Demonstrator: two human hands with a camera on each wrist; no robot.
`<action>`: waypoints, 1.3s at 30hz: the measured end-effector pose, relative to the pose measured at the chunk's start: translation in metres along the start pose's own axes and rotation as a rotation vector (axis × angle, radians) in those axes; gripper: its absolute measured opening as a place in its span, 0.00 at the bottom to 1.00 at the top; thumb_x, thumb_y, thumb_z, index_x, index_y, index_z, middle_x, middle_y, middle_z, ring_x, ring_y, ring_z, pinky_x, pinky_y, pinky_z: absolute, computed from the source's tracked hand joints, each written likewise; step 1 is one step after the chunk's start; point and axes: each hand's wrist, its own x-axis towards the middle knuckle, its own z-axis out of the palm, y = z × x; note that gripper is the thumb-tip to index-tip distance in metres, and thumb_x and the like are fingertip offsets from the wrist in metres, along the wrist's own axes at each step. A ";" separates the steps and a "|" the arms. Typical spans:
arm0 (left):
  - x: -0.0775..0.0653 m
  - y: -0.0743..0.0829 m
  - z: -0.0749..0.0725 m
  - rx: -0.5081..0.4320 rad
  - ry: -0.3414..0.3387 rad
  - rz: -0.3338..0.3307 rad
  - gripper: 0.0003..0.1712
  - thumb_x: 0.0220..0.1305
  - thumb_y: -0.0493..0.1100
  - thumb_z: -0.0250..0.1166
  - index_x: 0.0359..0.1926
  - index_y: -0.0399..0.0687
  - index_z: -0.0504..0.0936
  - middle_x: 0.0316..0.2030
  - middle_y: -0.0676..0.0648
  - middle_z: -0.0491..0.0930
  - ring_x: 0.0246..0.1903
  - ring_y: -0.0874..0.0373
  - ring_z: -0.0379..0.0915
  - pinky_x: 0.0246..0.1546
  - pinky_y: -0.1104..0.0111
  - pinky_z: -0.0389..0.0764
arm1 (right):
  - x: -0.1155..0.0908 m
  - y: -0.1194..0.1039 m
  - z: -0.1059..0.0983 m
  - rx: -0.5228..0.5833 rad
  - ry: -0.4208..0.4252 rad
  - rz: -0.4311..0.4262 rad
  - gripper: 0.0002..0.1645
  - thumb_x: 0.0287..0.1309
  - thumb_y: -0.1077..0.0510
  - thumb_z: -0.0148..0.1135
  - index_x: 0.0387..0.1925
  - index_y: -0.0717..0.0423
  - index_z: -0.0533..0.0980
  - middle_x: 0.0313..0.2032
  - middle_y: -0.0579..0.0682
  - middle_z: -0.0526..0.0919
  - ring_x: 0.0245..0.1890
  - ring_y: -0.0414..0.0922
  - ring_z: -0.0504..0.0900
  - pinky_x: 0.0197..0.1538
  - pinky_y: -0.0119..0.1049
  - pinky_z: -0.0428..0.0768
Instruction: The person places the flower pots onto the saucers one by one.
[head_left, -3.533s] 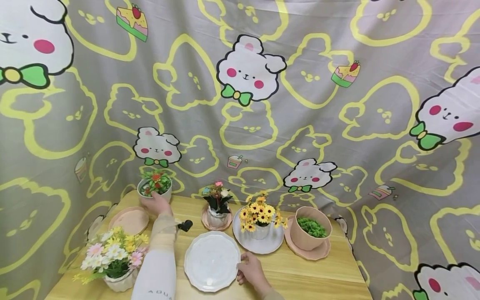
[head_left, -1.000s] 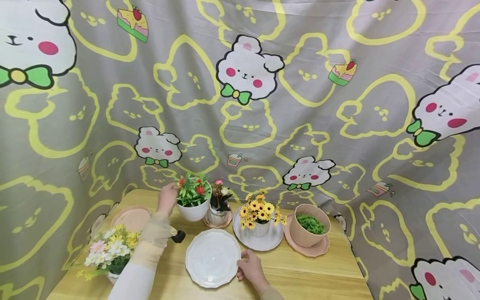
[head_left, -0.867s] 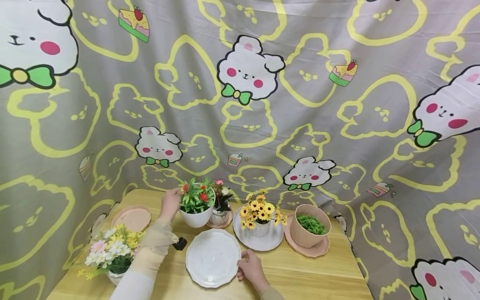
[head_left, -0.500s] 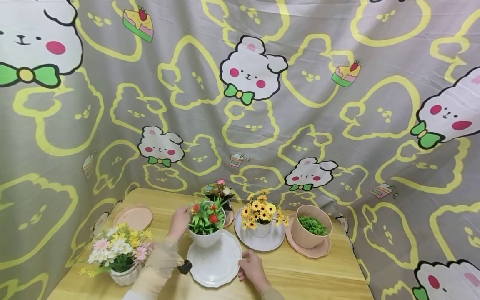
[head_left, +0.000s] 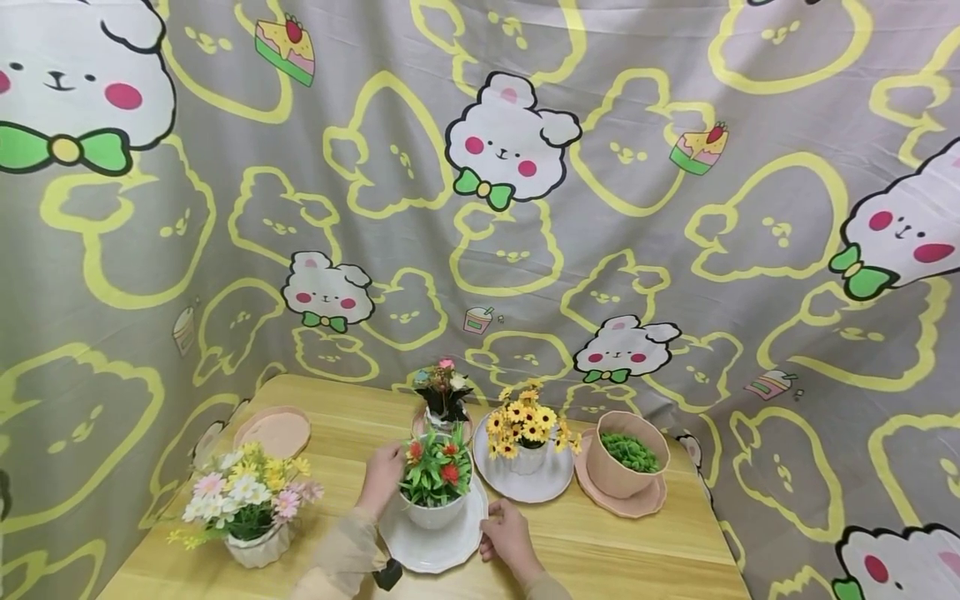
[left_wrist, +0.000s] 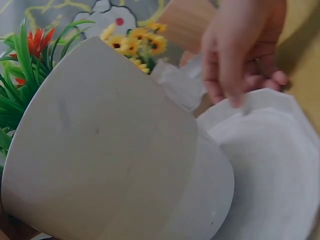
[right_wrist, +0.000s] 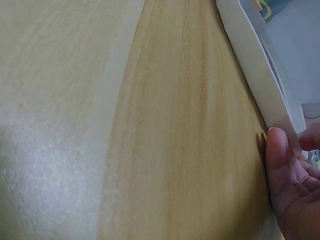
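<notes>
My left hand (head_left: 381, 479) grips the left rim of a white flowerpot (head_left: 433, 513) with red flowers and green leaves. The pot is over the white scalloped plate (head_left: 438, 553), and in the left wrist view its white wall (left_wrist: 115, 145) hides part of that plate (left_wrist: 270, 165). At the plate's right edge, my right hand (head_left: 506, 535) pinches the rim between thumb and fingers. The right wrist view shows this hand (right_wrist: 295, 185) at the plate's rim (right_wrist: 255, 65), close to the tabletop.
Behind the held pot is a small pot of mixed flowers (head_left: 444, 392). Yellow flowers (head_left: 525, 421) stand on a pale plate (head_left: 517, 492). Farther right, a pink pot (head_left: 611, 467) sits on a pink saucer (head_left: 626, 505). At left are a bare pink saucer (head_left: 272, 432) and a daisy pot (head_left: 258, 546).
My left hand has carried the red-flowered pot from the back left corner, rightward and toward me, to over the white plate. My right hand has stayed at the plate's rim.
</notes>
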 end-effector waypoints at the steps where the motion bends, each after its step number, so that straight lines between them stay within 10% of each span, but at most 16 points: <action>1: -0.002 -0.002 0.002 0.007 -0.003 -0.004 0.14 0.67 0.33 0.50 0.23 0.39 0.73 0.16 0.54 0.65 0.21 0.61 0.62 0.22 0.72 0.66 | -0.001 0.000 0.000 0.001 -0.003 -0.001 0.14 0.53 0.71 0.56 0.43 0.72 0.68 0.15 0.49 0.76 0.10 0.36 0.74 0.15 0.33 0.80; 17: -0.010 -0.010 0.013 0.057 0.015 -0.006 0.15 0.68 0.36 0.51 0.42 0.38 0.85 0.32 0.42 0.82 0.29 0.57 0.71 0.29 0.69 0.71 | 0.001 0.002 -0.002 0.004 -0.004 -0.008 0.15 0.53 0.70 0.55 0.44 0.72 0.68 0.15 0.48 0.76 0.11 0.35 0.74 0.15 0.32 0.80; 29: -0.017 -0.013 0.001 0.056 -0.034 -0.017 0.20 0.73 0.45 0.50 0.55 0.38 0.80 0.55 0.35 0.80 0.58 0.37 0.73 0.62 0.45 0.72 | 0.002 0.002 -0.003 0.006 -0.012 -0.003 0.15 0.54 0.70 0.55 0.44 0.72 0.68 0.15 0.50 0.77 0.11 0.36 0.74 0.16 0.34 0.81; 39: -0.037 -0.023 -0.014 -0.020 -0.005 -0.051 0.23 0.76 0.48 0.47 0.56 0.35 0.78 0.51 0.34 0.81 0.47 0.43 0.81 0.54 0.52 0.81 | 0.000 0.002 -0.001 0.006 -0.002 -0.007 0.16 0.52 0.70 0.55 0.44 0.72 0.68 0.15 0.50 0.77 0.10 0.36 0.74 0.15 0.34 0.80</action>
